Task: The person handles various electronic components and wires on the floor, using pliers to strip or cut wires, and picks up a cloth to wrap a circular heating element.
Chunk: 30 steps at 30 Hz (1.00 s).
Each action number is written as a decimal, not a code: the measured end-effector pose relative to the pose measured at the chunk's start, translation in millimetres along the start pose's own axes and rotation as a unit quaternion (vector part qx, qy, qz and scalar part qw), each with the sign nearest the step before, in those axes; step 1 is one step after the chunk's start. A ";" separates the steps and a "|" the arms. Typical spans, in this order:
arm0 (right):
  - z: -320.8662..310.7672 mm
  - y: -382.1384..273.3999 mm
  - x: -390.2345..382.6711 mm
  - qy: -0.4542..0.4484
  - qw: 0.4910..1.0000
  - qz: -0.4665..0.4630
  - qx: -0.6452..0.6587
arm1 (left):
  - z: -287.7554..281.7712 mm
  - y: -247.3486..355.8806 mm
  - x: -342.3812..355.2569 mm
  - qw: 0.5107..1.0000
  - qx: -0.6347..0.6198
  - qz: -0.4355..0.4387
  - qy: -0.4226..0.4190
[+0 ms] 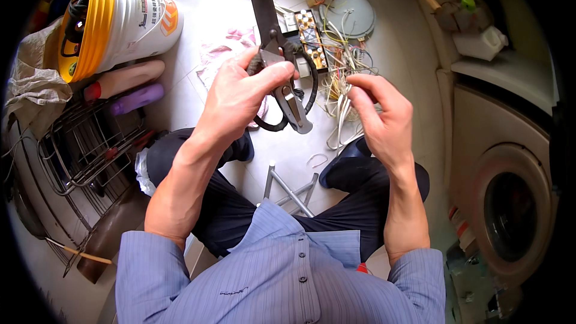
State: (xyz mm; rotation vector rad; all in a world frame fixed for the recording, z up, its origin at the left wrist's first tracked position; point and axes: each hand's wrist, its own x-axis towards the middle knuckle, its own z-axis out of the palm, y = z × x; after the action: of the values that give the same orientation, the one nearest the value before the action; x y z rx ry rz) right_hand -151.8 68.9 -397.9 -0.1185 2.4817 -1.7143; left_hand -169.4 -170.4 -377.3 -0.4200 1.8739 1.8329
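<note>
"How are the hands standing?"

"The left hand (236,95) is gripping the scissors (262,1) near the pivot, thumb lying across the metal, blades pointing away from the body. A small metal tool (293,110), perhaps a clipper, is sitting between the dark handles."

"And the right hand (389,117)?"

"It is hovering apart from the scissors, thumb and forefinger nearly meeting. I cannot tell whether they are pinching a strand."

"What would be helping here?"

"Steadying the scissors in that left grip, I'd say, with the fingers staying behind the blade edges. Two metal pieces are crowding one hand, so I'd be watching that the small one isn't slipping. The right fingertips should be working slowly: thin strands are easily escaping a loose pinch."

"What is lying beyond?"

"Tangled wires (343,107) are lying on the floor (191,93), with a board (310,35) and a grey disc (354,12) beside them. A pinkish cloth (217,54) is lying to the left. Farther out, a bucket (135,27) is lying tipped left, and a washer (471,126) is standing right."
</note>
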 end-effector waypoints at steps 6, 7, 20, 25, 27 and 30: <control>-15.3 -14.6 -26.9 0.019 0.998 -0.005 0.058 | 26.7 -7.2 -2.3 0.999 -0.008 0.034 -0.017; -13.8 -19.3 -29.7 0.017 0.998 -0.006 0.065 | 30.7 -7.8 -3.1 0.999 -0.014 0.031 -0.023; 30.9 14.6 -34.3 -0.013 0.996 -0.005 -0.091 | 68.3 -45.3 -17.7 0.984 -0.092 0.041 -0.148; 31.8 14.5 -35.9 -0.089 0.994 0.068 0.000 | 45.1 -70.9 -17.9 0.961 -0.205 -0.008 -0.183; 30.5 11.1 -36.1 -0.126 0.988 0.089 -0.014 | 35.9 -84.8 -19.3 0.954 -0.245 -0.036 -0.171; 39.8 30.1 -43.3 -0.016 0.984 -0.067 -0.165 | 16.5 -134.4 0.3 0.943 -0.264 -0.061 -0.193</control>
State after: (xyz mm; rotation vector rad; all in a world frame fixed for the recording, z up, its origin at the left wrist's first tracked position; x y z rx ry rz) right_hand -103.0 48.5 -437.5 -0.3480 2.7667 -1.3132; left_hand -95.9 -161.3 -490.7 -0.3115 1.0641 2.1342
